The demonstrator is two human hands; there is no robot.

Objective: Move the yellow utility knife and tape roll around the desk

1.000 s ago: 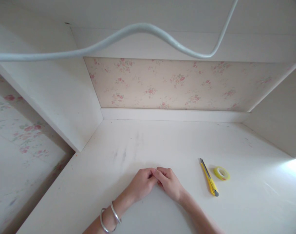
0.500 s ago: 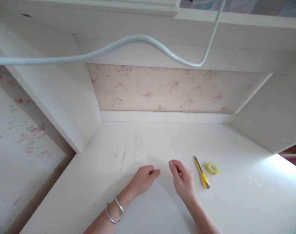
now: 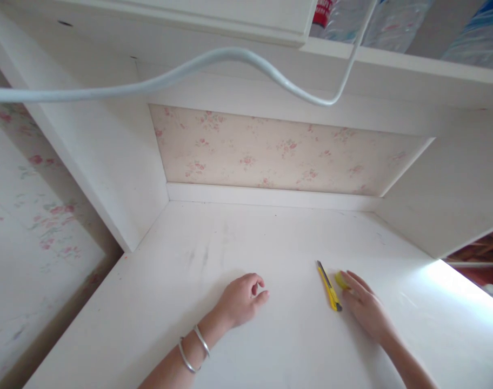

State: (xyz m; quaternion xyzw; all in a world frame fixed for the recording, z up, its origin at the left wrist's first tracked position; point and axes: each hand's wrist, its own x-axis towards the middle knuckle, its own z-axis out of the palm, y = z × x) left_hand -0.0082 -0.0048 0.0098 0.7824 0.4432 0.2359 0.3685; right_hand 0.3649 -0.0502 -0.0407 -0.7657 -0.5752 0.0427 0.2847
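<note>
At the right, my right hand (image 3: 364,305) has its fingers and thumb on a yellow roll of tape (image 3: 340,280) and covers most of it. The roll is on the white desk. A yellow box cutter (image 3: 330,287) lies just left of that hand, its blade end pointing away from me. My left hand (image 3: 242,300), with two silver bangles (image 3: 193,351) at the wrist, rests near the middle of the desk. Its fingers are loosely curled, the thumb is apart from them, and nothing shows in between.
The white desk (image 3: 246,237) runs back to a floral wall panel (image 3: 266,154) between white side panels. Overhead, a pale cable (image 3: 230,54) crosses the view below a shelf with plastic bottles (image 3: 396,24).
My right hand has moved right, past the box cutter, onto the roll of tape. The left thumb and fingers have parted a little. The view has tilted slightly.
</note>
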